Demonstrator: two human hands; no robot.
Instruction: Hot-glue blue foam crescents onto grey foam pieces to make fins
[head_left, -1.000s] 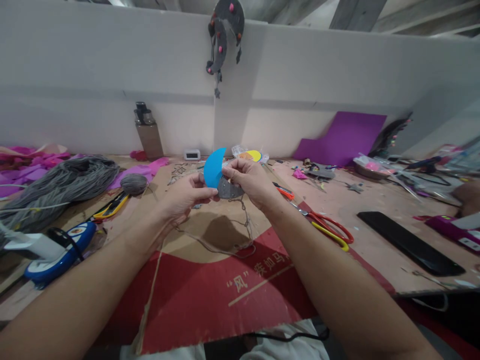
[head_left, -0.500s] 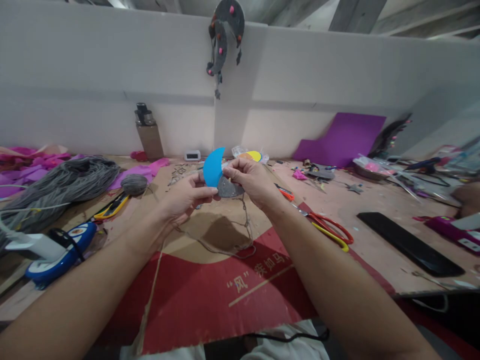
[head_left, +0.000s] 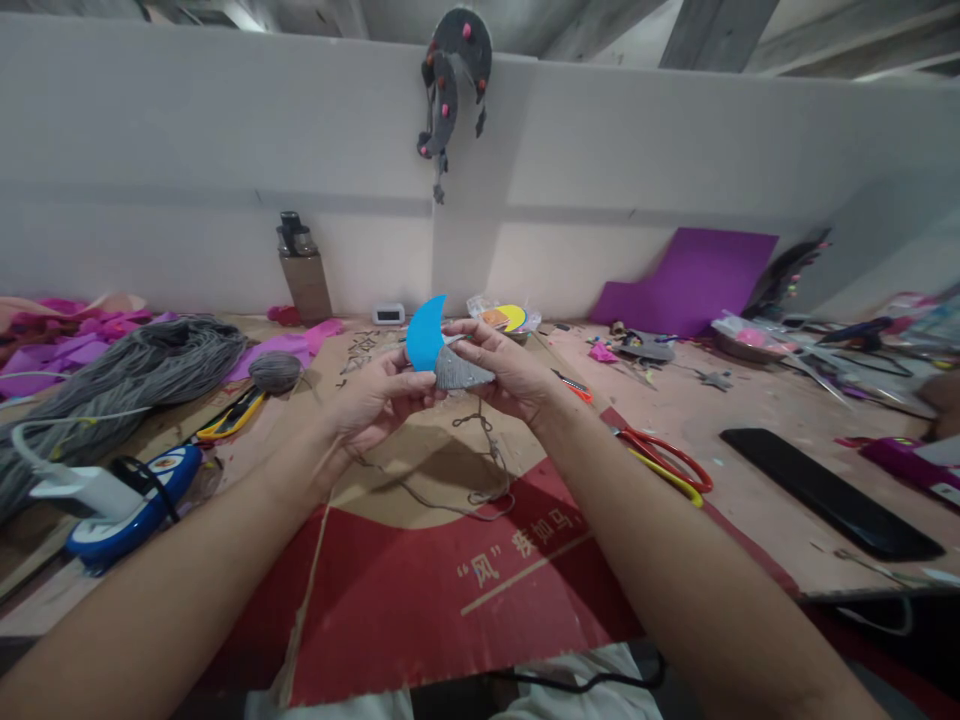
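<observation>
Held in left hand [head_left: 375,400] and right hand [head_left: 506,370]: crescent [head_left: 426,337], part blue, part wound with grey yarn [head_left: 459,372]; below, on cardboard [head_left: 390,590], loose strand [head_left: 491,518]; leftward, yarn ball [head_left: 275,371], cutter [head_left: 231,420], plug [head_left: 84,495]; rightward, scissors [head_left: 679,453], black slab [head_left: 829,492]; standing at wall [head_left: 337,130], purple sheet [head_left: 697,285]; hung above, moon ornament [head_left: 469,40].

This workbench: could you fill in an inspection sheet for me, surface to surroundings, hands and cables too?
Surface: stained table; red-and-brown cardboard on it.
Job's things: blue crescent, apparently part-wrapped in gray yarn; loose strand on the cardboard.
Clutter: yarn bundle, yarn ball, cutter at left; scissors, black slab at right.
Hands: left hand and right hand both hold the crescent.
Cables: white cable by adapter at left; black cable below the cardboard's near edge.
Surroundings: pale wall; ornament hanging high.
</observation>
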